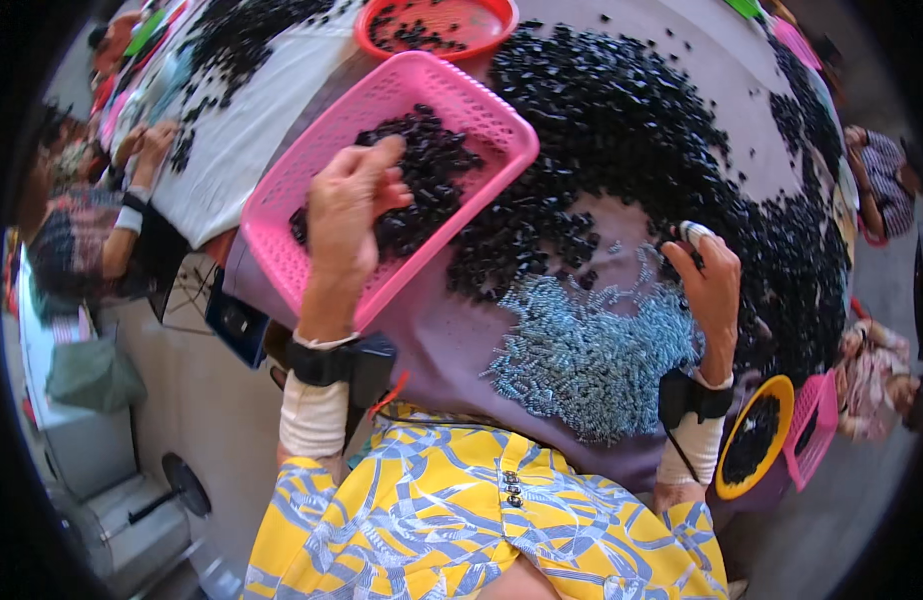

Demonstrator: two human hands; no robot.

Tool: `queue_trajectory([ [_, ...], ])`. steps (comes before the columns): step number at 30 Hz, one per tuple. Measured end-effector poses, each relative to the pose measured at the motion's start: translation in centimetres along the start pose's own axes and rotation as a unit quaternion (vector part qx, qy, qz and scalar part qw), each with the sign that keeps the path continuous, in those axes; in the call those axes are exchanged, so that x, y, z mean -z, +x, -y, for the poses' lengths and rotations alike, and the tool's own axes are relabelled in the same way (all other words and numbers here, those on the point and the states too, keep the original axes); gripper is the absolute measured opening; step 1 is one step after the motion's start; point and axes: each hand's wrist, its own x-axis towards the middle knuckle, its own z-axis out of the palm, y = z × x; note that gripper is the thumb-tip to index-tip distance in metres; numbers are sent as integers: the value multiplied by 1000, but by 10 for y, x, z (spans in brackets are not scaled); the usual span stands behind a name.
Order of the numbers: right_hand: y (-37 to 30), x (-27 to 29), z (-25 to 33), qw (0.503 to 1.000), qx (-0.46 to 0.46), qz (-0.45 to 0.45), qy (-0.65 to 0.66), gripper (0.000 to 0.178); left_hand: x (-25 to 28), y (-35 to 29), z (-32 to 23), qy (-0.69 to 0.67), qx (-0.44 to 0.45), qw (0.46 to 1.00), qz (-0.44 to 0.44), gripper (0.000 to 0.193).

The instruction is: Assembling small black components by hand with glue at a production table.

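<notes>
My left hand (347,205) is over a pink plastic basket (272,205) with perforated walls. Its fingers are curled in with the thumb against them; what they hold, if anything, is hidden. Small black plastic pieces (432,165) lie heaped in the basket beneath that hand. To the right, my right hand (714,285) is bent at the edge of a wide pile of similar black pieces (622,120). White tape wraps one of its fingers, and its fingertips come together against the dark pile. Beside its wrist lies a heap of small silvery-blue metal springs (592,350).
A red bowl (492,22) with black pieces stands beyond the basket. A yellow bowl (784,395) and another pink basket (820,440) are at the right. Other people work around the table; one person's hand (154,148) shows at the left. A purplish cloth (432,340) covers the table.
</notes>
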Motion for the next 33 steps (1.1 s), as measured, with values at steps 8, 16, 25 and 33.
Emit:
queue_trajectory([
  [8,-2,-20,-14,997,70,28,-10,11,11,2,4,-97,-18,995,-17,28],
  [16,0,-38,10,985,117,126,-12,7,-84,-35,19,-50,68,978,192,16],
  [25,-11,-46,26,969,163,185,-12,14,-105,-35,46,-27,96,961,259,19],
  [33,-13,-57,23,966,170,192,-34,14,-101,-37,60,-3,117,959,256,16],
])
